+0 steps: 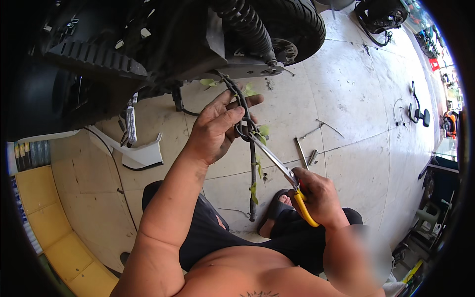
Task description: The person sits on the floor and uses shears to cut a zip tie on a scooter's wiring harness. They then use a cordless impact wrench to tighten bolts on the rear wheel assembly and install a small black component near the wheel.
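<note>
A black cable bundle (pixel 253 180) with several yellow-green tabs along it hangs down from beneath a dark motor scooter (pixel 198 54). My left hand (pixel 213 126) grips its upper part, where a loop of cable bends round, with the fingers curled about it. In my right hand (pixel 319 195) are scissors with yellow handles (pixel 279 166). Their blades point up and left, and the tips reach the bundle just below my left fingers. Whether the blades have anything between them I cannot tell. The bundle's lower end hangs loose in front of my knees.
Rods and a small metal socket (pixel 312 157) lie on the pale floor to the right. A white body panel (pixel 143 151) and a thin black cable lie on the left. Farther right is a mirror (pixel 420 116). Yellow cabinets (pixel 49 208) line the left side.
</note>
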`<state>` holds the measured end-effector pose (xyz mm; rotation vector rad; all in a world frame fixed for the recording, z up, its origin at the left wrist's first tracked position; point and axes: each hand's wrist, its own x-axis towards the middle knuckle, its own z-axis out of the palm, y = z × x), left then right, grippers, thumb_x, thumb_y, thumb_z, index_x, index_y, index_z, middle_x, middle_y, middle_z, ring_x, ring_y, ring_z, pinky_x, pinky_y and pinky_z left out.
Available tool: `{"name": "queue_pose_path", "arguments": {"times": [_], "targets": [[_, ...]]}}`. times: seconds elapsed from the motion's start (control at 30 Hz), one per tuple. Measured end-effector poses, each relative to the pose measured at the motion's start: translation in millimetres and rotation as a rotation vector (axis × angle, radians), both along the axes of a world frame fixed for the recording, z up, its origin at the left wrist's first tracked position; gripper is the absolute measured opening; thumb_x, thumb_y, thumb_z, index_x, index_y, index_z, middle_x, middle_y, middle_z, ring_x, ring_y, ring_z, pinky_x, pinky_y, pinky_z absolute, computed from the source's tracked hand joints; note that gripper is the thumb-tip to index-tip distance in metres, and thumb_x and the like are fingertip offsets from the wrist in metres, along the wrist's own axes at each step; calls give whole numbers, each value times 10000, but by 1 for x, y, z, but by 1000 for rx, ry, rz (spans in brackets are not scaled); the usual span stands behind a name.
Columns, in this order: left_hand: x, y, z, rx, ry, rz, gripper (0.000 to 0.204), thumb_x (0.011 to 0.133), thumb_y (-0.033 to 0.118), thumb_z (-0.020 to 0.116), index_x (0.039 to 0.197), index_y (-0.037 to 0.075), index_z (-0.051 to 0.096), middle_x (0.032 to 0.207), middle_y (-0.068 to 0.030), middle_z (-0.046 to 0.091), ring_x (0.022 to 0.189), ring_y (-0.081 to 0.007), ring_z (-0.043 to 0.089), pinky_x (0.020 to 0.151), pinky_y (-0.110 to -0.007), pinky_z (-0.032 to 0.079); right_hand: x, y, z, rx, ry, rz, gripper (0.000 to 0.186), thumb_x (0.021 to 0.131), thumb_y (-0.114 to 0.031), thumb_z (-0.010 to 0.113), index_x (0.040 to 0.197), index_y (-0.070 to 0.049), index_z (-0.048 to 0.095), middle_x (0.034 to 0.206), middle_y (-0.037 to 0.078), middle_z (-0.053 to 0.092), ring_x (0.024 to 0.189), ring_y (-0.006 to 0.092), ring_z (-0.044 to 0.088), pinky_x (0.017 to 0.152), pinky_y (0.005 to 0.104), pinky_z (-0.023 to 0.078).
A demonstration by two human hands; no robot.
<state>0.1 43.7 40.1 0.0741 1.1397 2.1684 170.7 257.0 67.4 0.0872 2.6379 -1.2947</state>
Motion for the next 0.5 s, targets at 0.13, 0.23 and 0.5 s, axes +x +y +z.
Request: {"name": "queue_pose_path", "arguments": {"times": [0.13,0.23,0.5], "targets": [[10,5,-5,74,-12,-12,710,872,118,615,1466,18,239,1323,-172,478,978,-149,591,826,-290,519,-12,-7,-5,-214,4,-252,402,742,-44,705,1123,-20,582,704,65,553,616,140,542,604,289,467],[22,6,-3,42,-41,-16,760,845,65,632,1481,41,216,1321,-164,475,1021,-147,588,840,-288,516,-37,-12,-18,-575,-82,-486,446,759,-33,693,1182,-7,556,758,42,570,676,109,551,642,275,476],[32,2,-30,-26,53,33,728,857,-96,529,1488,87,215,1316,-158,495,1139,-202,539,977,-342,466,-58,-65,-22,-899,-190,-432,523,759,-71,763,1189,-4,472,776,29,578,639,88,541,564,248,465]]}}
